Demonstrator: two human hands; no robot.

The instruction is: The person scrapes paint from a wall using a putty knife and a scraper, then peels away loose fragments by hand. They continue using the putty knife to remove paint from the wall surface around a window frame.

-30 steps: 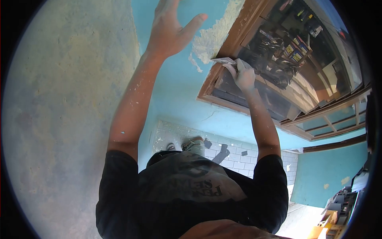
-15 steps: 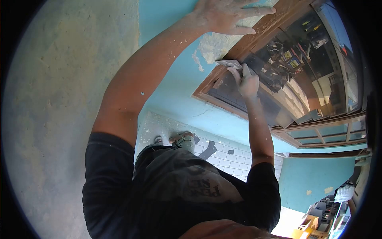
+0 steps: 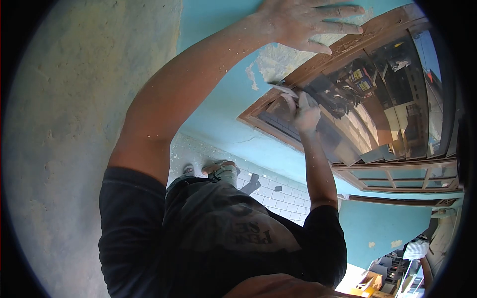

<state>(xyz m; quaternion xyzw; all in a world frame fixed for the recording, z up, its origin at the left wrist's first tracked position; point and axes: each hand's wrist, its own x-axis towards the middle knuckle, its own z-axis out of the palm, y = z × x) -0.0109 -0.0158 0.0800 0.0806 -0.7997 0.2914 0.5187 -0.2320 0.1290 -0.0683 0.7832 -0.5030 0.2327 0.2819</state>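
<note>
My left hand rests on the blue wall with its fingers spread, their tips reaching toward the brown wooden window frame. It holds nothing. Lower down, my right hand is closed around a flat scraper, whose thin blade lies at the frame's edge where it meets the wall. The handle is mostly covered by my fingers. Between the two hands the paint is gone, leaving a pale bare patch. The frame looks worn and rough near my left fingertips.
Dark window glass beside my right hand reflects items. A second window stands farther right. Bare grey plaster fills the left side. Below are my feet, white floor tiles with dark scraps, and clutter at lower right.
My right hand has shifted slightly down along the frame, and the scraper blade has turned to a more edge-on angle. My left hand stays spread on the wall; the camera view has moved a little.
</note>
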